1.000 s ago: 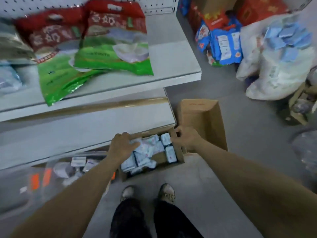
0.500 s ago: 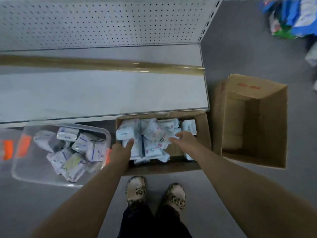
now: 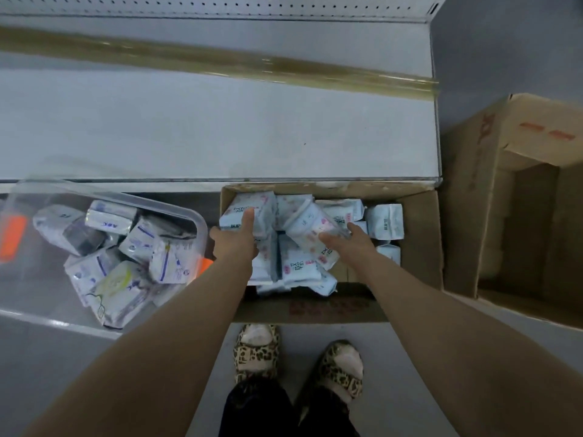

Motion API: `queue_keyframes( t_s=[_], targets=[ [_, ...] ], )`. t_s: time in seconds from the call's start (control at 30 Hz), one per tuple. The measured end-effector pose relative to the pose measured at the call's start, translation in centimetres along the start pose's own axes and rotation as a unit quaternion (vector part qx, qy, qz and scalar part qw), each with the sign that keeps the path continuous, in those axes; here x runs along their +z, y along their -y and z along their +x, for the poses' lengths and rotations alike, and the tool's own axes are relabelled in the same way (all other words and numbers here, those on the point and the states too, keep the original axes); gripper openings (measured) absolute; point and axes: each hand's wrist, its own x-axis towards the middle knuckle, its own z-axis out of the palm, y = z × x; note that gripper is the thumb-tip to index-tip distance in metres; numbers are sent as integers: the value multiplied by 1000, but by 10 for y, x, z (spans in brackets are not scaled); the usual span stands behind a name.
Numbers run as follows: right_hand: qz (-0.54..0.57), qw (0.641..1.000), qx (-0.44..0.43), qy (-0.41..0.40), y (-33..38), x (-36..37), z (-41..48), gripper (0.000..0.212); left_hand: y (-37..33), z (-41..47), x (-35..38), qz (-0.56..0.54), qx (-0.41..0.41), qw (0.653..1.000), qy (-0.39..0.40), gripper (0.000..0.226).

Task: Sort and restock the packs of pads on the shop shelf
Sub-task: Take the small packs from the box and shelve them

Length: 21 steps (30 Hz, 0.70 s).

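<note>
Looking straight down now, both arms are stretched into the cardboard box (image 3: 419, 241) on the floor, which sits tight against the front edge of the grey shelf (image 3: 220, 127). The packs of pads (image 3: 296, 266) lie jumbled inside the box, in white and pale blue wrappers with pink print. They are heaped toward the left and middle, and a few sit apart by the right wall. The left hand (image 3: 235, 239) is at the box's left wall, thumb straight and laid on the top-left pack (image 3: 239, 212). Its other fingers drop out of sight over the side, so I cannot tell whether it grips anything. The right hand (image 3: 348, 244) is spread wide over the middle of the heap with the forefinger pointing straight ahead. Its thumb rests on a tilted pack (image 3: 310, 222) (a bit blurred, that one) and is not curled round it. To the left, a clear plastic bin (image 3: 197, 220) with orange tabs holds more packs (image 3: 126, 247), these printed in purple and blue, one marked ABC. To the right stands a taller carton (image 3: 467, 216), flaps up, red print on its side. A yellowish strip (image 3: 220, 61) runs along the shelf, with pegboard (image 3: 220, 4) behind it. Down at the bottom, leopard-print slippers (image 3: 257, 351) are planted just in front of the box.
</note>
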Motion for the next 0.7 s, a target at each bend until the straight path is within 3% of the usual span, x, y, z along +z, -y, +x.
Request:
queue_keyframes(
  t_s=[0.13, 0.17, 0.23, 0.3, 0.37, 0.5, 0.63, 0.7],
  targets=[
    [-5, 1000, 14, -15, -16, 8, 12, 107, -4, 18, 5, -23, -36, 999, -28, 157],
    [-16, 1000, 11, -11, -19, 9, 13, 114, -8, 19, 6, -17, -48, 998, -28, 160],
    [-23, 1000, 10, -6, -23, 10, 16, 134, -13, 16, 10, -37, -45, 998, 0, 129],
    [10, 1000, 21, -5, -25, 12, 13, 139, -10, 15, 12, -70, -14, 997, 35, 92],
    [67, 997, 33, 1, -21, 15, -1, 119, -7, 14, 9, -60, -10, 998, 35, 86],
    [140, 989, 36, 21, -15, 13, -45, 62, -11, -21, -17, -14, -45, 999, 7, 103],
    [200, 978, 47, 42, -4, -3, -106, 52, -15, -70, -53, -59, -17, 997, 57, 66],
    [230, 970, 52, 54, 7, -13, -143, 55, -24, -98, -72, -83, -4, 993, 80, 60]
  ],
)
